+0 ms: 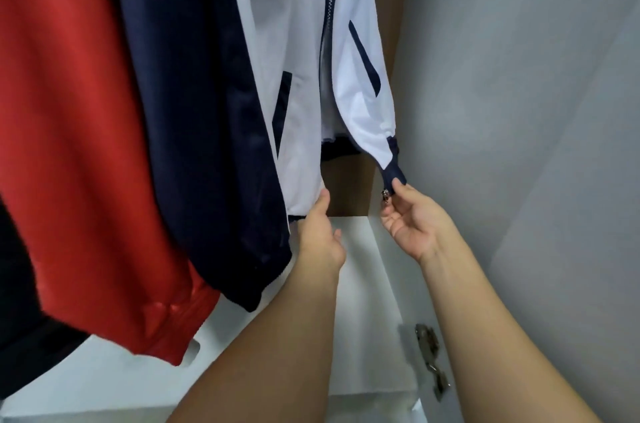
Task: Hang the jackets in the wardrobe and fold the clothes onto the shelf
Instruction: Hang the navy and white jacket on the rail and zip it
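A white jacket with navy trim (pixel 301 51) hangs in the wardrobe, its front zipper partly undone. My left hand (pixel 320 232) grips the bottom hem of its left front panel. My right hand (pixel 410 218) pinches the navy bottom corner of the right panel, with the metal zipper pull (pixel 385 195) at its fingertips. The two panels are held apart at the bottom. To the left hang the jacket's navy sleeve (pixel 194 93) and a red jacket (pixel 76 131).
A white shelf (pixel 363 270) lies below the jackets. The wardrobe's brown inner side (pixel 389 6) and the white door (pixel 519 93) stand on the right, with a metal hinge (pixel 429 353) low down. A dark garment (pixel 20 336) hangs at far left.
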The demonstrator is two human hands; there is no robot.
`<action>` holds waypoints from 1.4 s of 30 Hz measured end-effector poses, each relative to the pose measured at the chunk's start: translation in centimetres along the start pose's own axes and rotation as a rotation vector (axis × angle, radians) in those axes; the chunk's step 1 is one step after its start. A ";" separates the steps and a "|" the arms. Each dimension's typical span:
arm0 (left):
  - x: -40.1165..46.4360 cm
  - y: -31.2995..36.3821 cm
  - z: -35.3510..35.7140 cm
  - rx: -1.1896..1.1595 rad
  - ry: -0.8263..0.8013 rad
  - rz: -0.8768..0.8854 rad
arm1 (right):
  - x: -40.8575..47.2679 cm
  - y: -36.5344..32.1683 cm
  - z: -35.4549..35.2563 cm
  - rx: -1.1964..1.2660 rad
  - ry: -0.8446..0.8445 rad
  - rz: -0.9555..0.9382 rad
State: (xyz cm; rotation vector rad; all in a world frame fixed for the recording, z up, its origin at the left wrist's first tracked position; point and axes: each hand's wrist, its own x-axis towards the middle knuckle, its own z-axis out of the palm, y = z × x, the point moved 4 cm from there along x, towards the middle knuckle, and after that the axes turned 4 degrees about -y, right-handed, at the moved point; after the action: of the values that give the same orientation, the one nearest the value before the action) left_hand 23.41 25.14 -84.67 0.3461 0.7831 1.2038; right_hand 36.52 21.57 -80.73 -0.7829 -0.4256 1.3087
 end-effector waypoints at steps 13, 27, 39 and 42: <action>-9.2 1.9 -1.3 0.493 -0.525 -0.134 | -5.2 -1.8 0.2 -0.361 -0.263 -0.090; -11.2 8.7 -2.5 0.474 -0.367 0.375 | -6.2 -0.1 1.8 -0.140 -0.432 0.067; -12.6 9.2 -1.1 0.395 -0.415 0.572 | -6.8 1.3 5.0 -0.158 -0.519 0.072; -13.2 9.4 -0.5 0.316 -0.469 0.612 | -6.6 1.5 5.3 -0.143 -0.494 0.043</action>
State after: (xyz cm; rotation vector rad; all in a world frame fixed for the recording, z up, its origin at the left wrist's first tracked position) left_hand 14.65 16.09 -74.43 1.1473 0.4579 1.4800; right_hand 30.29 16.74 -77.30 -0.5809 -0.9079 1.5235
